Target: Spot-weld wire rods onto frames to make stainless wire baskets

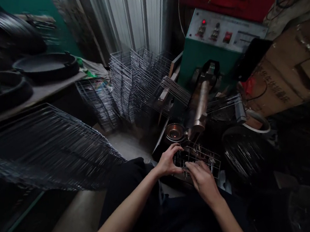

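A small wire rack (pixel 213 161) lies in front of the spot welder's copper-coloured arm (pixel 201 106). My left hand (pixel 167 162) spans the rack's left end, its thumb at the near edge and its curved fingers at the far edge. Over the near middle of the rack is my right hand (pixel 203 179), fingers close together and bent down. Whatever lies between those fingertips is hidden or too small to name. Just beyond my left fingers sits a round copper-coloured electrode (pixel 175 132).
Behind the rack stands the green machine (pixel 188 60) with its control panel (pixel 228 29). Stacked wire racks (pixel 132 83) and a large pile of wire grids (pixel 52 148) are at left. A dark tub of wire pieces (pixel 245 153) and cardboard boxes (pixel 286 83) are at right.
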`<state>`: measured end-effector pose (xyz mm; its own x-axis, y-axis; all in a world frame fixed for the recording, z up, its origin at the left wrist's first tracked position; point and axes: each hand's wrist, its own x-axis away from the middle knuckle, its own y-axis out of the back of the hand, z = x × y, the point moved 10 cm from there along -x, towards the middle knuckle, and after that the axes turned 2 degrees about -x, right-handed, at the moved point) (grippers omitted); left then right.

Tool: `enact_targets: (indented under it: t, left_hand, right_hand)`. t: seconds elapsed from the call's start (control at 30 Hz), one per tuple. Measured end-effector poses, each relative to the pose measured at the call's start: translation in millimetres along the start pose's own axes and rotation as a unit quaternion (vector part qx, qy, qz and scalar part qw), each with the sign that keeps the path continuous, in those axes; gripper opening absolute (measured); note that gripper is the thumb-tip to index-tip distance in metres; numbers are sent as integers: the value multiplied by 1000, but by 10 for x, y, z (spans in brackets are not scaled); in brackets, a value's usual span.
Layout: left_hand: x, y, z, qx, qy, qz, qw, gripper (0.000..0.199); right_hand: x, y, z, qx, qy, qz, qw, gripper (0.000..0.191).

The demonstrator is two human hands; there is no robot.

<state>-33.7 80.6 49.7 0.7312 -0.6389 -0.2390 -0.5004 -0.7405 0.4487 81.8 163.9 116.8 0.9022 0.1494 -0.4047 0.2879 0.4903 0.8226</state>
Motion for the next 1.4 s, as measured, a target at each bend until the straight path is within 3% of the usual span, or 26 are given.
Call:
enact_targets:
  t: [0.23, 0.63, 0.83, 1.1, 1.4]
  left_hand:
    - [-69, -83, -46, 10, -18, -25, 999, 71]
    - [-187, -82, 125, 50, -16, -61, 997, 71]
    - [-212, -96, 108, 68, -13, -59, 996, 72]
    - [-222, -38, 33, 47, -13, -61, 997, 69]
    - [-469, 96, 56, 26, -17, -86, 996, 66]
  right_hand:
    - [45, 80, 35, 14, 36, -58, 998, 44]
    - [-178, 106, -72, -9, 43, -59, 997, 39]
    - [-196, 112, -103, -3, 45, -57, 997, 38]
    - [-248, 182, -98, -20, 16, -82, 996, 29]
    - [-470, 169, -260, -18, -13, -102, 995, 19]
